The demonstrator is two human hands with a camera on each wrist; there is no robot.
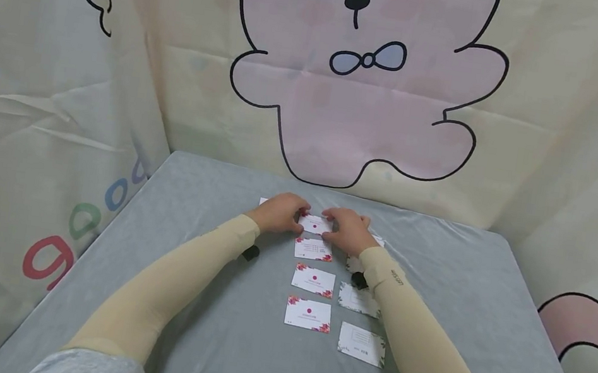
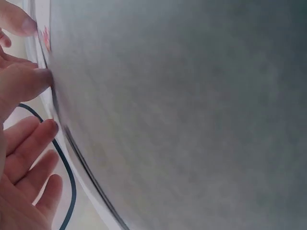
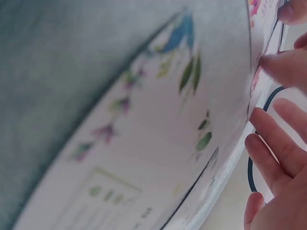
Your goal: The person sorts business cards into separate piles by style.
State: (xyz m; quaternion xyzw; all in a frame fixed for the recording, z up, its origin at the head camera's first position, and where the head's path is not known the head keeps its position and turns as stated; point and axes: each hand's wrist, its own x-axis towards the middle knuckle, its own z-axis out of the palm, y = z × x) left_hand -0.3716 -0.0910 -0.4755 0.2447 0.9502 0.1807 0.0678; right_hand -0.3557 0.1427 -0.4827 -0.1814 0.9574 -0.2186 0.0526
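Both hands meet at a white card with red floral corners, the farthest in a column of similar cards. My left hand holds its left end, with thumb at the near corner and forefinger at the far one. At its right end, my right hand holds the card likewise between thumb and forefinger. The other fingers of the right hand extend loosely in the right wrist view. Just nearer lies a second red-flowered card. In the left wrist view, the left thumb reaches the card's edge.
Two more red-flowered cards, one middle and one nearest, continue the column. To the right, leaf-bordered cards form another column, partly under the right forearm. Another white card peeks out behind the left hand. Grey cloth covers the table.
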